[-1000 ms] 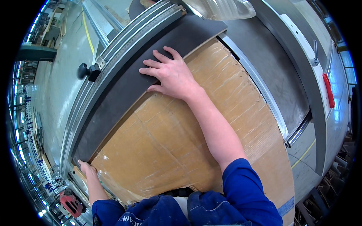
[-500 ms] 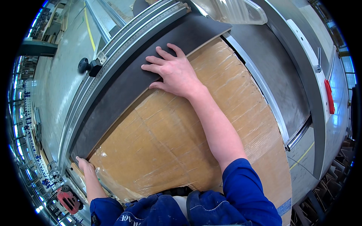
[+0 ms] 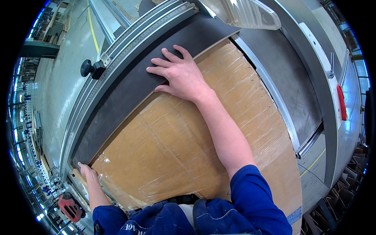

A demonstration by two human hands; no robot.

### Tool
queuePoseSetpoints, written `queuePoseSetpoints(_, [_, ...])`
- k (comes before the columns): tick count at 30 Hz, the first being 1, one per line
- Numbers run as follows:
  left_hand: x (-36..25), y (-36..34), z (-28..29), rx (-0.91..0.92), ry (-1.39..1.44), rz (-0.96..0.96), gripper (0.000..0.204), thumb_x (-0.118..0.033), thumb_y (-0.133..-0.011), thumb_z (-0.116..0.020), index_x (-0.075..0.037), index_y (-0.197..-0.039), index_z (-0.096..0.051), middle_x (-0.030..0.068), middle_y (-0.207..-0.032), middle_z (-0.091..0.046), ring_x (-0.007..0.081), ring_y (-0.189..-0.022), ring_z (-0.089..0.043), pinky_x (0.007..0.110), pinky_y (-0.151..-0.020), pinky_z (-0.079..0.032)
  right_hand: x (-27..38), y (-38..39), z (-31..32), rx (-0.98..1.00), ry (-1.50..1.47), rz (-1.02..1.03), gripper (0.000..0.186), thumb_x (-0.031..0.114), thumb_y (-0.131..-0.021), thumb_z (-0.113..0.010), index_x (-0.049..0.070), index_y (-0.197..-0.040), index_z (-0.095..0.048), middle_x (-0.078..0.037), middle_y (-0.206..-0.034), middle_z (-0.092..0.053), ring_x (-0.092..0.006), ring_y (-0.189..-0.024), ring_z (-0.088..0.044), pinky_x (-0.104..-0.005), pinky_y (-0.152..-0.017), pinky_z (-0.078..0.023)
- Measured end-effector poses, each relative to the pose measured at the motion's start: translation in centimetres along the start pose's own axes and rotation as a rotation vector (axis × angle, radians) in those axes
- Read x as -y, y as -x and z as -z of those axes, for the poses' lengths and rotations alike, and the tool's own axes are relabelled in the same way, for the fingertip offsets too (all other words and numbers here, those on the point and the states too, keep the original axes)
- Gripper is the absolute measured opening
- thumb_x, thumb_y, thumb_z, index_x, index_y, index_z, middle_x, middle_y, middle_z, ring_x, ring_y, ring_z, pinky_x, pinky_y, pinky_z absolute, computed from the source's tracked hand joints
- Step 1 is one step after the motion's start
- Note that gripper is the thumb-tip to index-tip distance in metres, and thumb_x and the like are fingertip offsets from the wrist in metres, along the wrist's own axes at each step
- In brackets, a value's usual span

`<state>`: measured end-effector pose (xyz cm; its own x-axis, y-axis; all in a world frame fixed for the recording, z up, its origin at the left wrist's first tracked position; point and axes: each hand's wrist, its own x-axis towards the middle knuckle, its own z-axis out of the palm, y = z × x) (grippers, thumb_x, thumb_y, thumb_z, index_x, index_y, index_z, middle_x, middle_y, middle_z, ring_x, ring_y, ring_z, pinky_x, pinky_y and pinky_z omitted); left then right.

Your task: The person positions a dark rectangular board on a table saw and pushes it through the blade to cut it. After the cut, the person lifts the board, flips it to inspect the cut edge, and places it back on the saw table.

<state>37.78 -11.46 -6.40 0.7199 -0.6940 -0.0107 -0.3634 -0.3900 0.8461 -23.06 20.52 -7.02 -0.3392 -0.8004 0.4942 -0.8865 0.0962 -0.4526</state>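
Head view. Nearest: the wearer's blue jacket [image 3: 258,199], below a brown sheet [image 3: 156,145]. Sheet surface glossy, film-like, with pale creases and a ragged side edge; it lies on the near side of the dark panel [image 3: 121,103], along that panel's near edge. Panel itself: matte dark grey, smooth, lighter at the near edge, reaching from the left hand [image 3: 85,170] to beyond the right hand [image 3: 182,76].

Left hand at the panel's near-left corner, thumb on top; its other fingers are hidden, so how far it is closed cannot be told. Right hand palm down on the panel, fingers spread wide, thumb at the near edge; grasps nothing.

Along the panel's far side: metal fence [image 3: 131,55] with scale, bowed by the lens, black knob [image 3: 92,69] on its outer side. Right of the panel: silver strip [image 3: 277,94], grey saw table [image 3: 290,74], then a rail [image 3: 333,156] with a red handle [image 3: 342,102]. Clear guard [image 3: 250,13] just past the panel's far-right end.

Room, left beyond the panel: pale, shiny floor [image 3: 72,82], yellow line [image 3: 93,31], dark green beam [image 3: 39,49].
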Motion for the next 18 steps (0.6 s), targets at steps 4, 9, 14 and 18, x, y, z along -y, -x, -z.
queuePoseSetpoints(4, [-0.08, -0.11, 0.08, -0.002, -0.016, 0.011, 0.086, -0.057, -0.106, -0.063, 0.018, -0.149, -0.053, 0.0239, -0.154, -0.059, 0.038, -0.133, -0.062, 0.045, -0.116, -0.049, -0.01, -0.01, 0.06, 0.005, -0.001, 0.0, 0.059, 0.04, -0.08, -0.091, 0.025, -0.135, -0.075, 0.003, -0.144, -0.07, -0.025, -0.146, -0.055, -0.0524, -0.132, -0.031])
queuePoseSetpoints(9, [-0.01, 0.06, -0.13, 0.0, -0.021, 0.008, 0.087, -0.057, -0.106, -0.063, 0.018, -0.149, -0.052, 0.0237, -0.155, -0.058, 0.0375, -0.135, -0.061, 0.045, -0.117, -0.048, -0.06, -0.06, 0.13, 0.016, -0.001, -0.005, 0.059, 0.039, -0.08, -0.091, 0.025, -0.135, -0.075, 0.003, -0.145, -0.069, -0.025, -0.147, -0.054, -0.0524, -0.132, -0.031])
queuePoseSetpoints(14, [0.06, -0.43, -0.04, -0.005, -0.035, 0.02, 0.087, -0.057, -0.106, -0.063, 0.018, -0.149, -0.052, 0.0235, -0.156, -0.058, 0.0374, -0.136, -0.061, 0.045, -0.118, -0.047, -0.32, -0.07, -0.02, 0.016, -0.006, -0.002, 0.059, 0.04, -0.081, -0.091, 0.025, -0.135, -0.075, 0.003, -0.144, -0.069, -0.025, -0.146, -0.054, -0.0524, -0.132, -0.031])
queuePoseSetpoints(18, [0.06, -0.48, -0.02, -0.005, -0.031, 0.022, 0.087, -0.057, -0.106, -0.063, 0.017, -0.15, -0.052, 0.0234, -0.156, -0.057, 0.0378, -0.136, -0.06, 0.045, -0.118, -0.047, -0.49, -0.03, -0.38, -0.005, -0.012, 0.014, 0.057, 0.043, -0.081, -0.091, 0.023, -0.132, -0.077, 0.004, -0.141, -0.07, -0.0259, -0.147, -0.054, -0.0538, -0.132, -0.03])
